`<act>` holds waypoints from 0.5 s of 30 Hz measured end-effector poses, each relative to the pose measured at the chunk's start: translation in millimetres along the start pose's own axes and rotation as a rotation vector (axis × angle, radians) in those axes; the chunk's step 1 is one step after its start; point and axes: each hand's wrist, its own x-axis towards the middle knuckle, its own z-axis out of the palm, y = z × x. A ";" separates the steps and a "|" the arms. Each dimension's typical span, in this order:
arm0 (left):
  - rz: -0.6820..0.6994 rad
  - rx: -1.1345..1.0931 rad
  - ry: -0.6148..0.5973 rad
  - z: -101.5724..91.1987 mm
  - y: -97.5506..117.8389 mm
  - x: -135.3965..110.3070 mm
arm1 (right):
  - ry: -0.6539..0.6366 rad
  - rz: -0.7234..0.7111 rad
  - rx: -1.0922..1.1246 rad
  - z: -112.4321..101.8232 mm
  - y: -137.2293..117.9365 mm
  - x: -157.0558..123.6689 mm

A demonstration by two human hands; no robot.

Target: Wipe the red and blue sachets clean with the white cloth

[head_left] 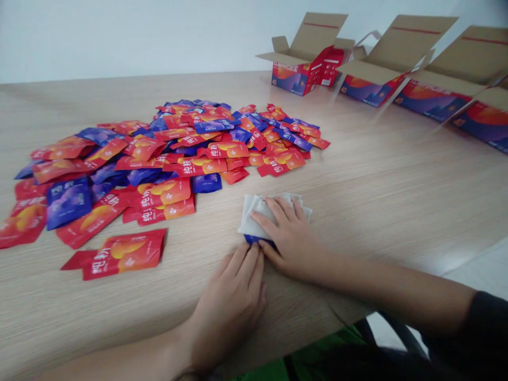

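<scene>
Nearest the lens, left hand (226, 301) lies flat on the wood-grain table (377, 185), fingertips butted against the edge of a blue sachet (257, 239), apparently to stop it sliding; right hand (289, 238) presses palm-down on a white non-woven pad (248, 218) lying over that sachet, seemingly pinning it flat; hands together, almost touching, neither gripping; pad's long axis runs roughly crosswise to the view, slightly tilted; both sit near the table's near edge, just beside a heap of red and blue sachets (178, 159); open cartons (293, 79) stand along the far side.
</scene>
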 end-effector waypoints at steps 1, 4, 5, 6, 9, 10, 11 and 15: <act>0.014 0.002 0.013 -0.3 -0.4 -0.4 | -0.004 0.000 0.013 -0.2 1.0 0.6; 0.045 -0.003 0.032 -0.2 -1.5 -2.2 | 0.038 0.094 0.041 1.6 10.7 7.2; 0.050 -0.008 0.032 0.0 -1.9 -2.7 | 0.059 0.117 0.044 2.9 15.3 10.3; 0.048 -0.014 0.030 0.2 -2.3 -2.9 | 0.077 0.121 0.053 4.2 20.3 13.6; 0.039 -0.039 0.039 0.7 -3.5 -2.2 | 0.105 0.076 0.163 3.9 38.0 23.1; 0.036 -0.046 0.043 0.8 -3.8 -1.8 | 0.132 0.090 0.225 1.1 44.7 25.6; 0.035 -0.049 0.046 1.0 -4.0 -1.5 | 0.173 0.125 0.287 -3.3 51.2 27.4; 0.031 -0.042 0.062 2.0 -3.2 -2.0 | 0.408 0.295 0.404 -26.3 56.5 20.9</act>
